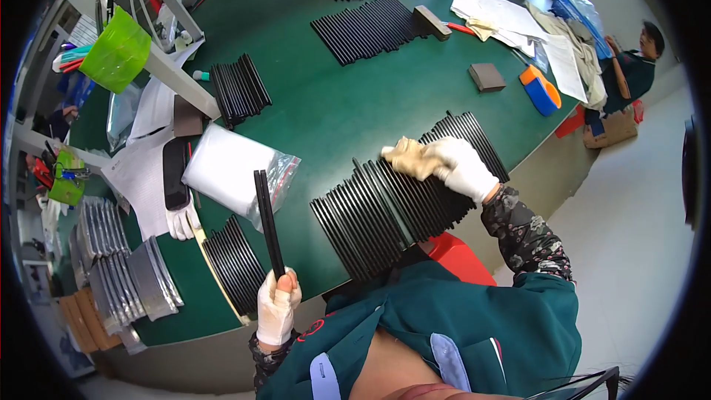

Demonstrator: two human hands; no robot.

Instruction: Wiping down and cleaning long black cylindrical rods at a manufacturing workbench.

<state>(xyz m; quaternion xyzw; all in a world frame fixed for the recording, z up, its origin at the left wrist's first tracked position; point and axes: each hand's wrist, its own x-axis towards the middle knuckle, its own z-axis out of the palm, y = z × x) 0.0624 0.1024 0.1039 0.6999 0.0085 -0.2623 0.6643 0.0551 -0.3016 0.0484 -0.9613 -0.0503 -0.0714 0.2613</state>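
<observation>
My left hand (277, 307), in a white glove with bare fingertips, is closed around the lower end of a pair of slim black rods (268, 224). They point up and away from me above the table. My gloved right hand (461, 168) grips a tan cloth (412, 158), which lies over a wide row of black rods (426, 196). To the left, across a narrow gap, lies another row of black rods (357, 224). Near my left hand, more black rods (234, 263) lie side by side at the table's edge. The right fingers are partly hidden by the cloth.
On the green table (296, 96) lie a clear plastic bag (233, 163), a black phone (176, 174) and a brown block (486, 77). A blue and orange tape dispenser (541, 91) stands at right. Far rods (366, 30) lie beside a brush (432, 22). A person (629, 67) sits beyond.
</observation>
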